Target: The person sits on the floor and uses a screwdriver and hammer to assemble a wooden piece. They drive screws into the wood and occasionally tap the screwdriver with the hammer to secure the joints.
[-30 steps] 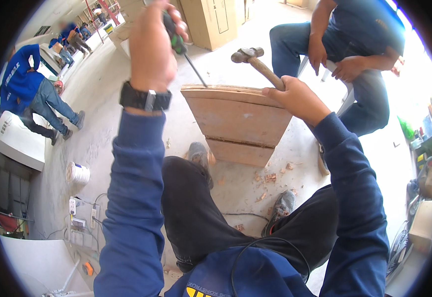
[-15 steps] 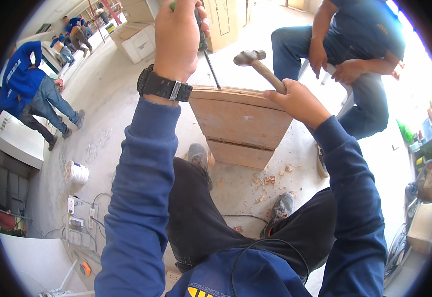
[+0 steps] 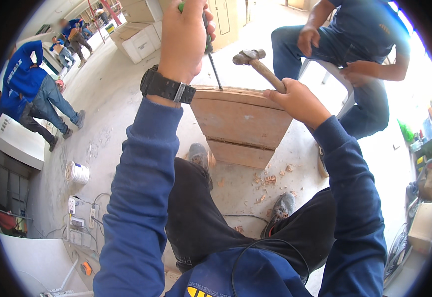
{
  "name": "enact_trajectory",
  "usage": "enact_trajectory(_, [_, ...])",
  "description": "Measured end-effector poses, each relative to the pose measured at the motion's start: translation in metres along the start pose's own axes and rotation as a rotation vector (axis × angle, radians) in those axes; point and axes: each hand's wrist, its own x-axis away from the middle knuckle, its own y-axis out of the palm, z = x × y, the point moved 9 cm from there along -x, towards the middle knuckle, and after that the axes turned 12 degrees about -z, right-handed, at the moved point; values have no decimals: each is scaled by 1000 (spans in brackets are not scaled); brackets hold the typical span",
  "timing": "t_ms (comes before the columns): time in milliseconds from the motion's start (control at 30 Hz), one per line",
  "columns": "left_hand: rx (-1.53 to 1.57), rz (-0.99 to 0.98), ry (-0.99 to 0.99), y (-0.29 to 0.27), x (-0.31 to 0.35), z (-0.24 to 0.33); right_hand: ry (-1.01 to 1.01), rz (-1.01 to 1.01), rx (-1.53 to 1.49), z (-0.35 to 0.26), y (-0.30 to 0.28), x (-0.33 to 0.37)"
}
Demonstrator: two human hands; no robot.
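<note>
My left hand (image 3: 184, 42) grips the green and black handle of a screwdriver (image 3: 215, 72), upright at the top of the view. Its shaft slants down, and the tip meets the top edge of a wooden box-like piece (image 3: 241, 116) standing on the floor between my feet. The fingers of my right hand (image 3: 300, 101) are wrapped round the wooden handle of a hammer (image 3: 249, 57). The hammer's metal head points up and left, a little apart from the screwdriver. My right hand is close to the box's right top corner. The far side of the box is hidden.
Opposite me on the right sits a co-worker (image 3: 354, 54). Other people (image 3: 32, 79) stand at the far left. Wood chips (image 3: 270, 180) litter the floor. Left of me are a white bucket (image 3: 77, 172) and power strips (image 3: 93, 217) with cords. Cardboard boxes (image 3: 139, 42) stand behind.
My left hand and the screwdriver handle have shifted slightly right. The hammer has barely moved. The co-worker's hands have moved apart, one raised toward the knee.
</note>
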Motion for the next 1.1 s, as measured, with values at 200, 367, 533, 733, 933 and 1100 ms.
enact_trajectory(200, [-40,-10,36,1,6,-8,45,-60,5,4,2,-2])
enact_trajectory(367, [-171,-259,119,11,26,-44,0,-9,-6,0,-1,-3])
enact_trajectory(533, [-456,-414,-119,11,75,-108,66,-92,-18,4,-1,-3])
enact_trajectory(733, [-589,-431,-263,-11,81,-121,71,-92,-24,1,-3,-2])
enact_trajectory(933, [-616,-386,-275,-17,84,-122,1,-53,-33,4,-14,-6])
enact_trajectory(1100, [-624,-380,-239,-13,84,-115,-227,167,14,-73,-108,24])
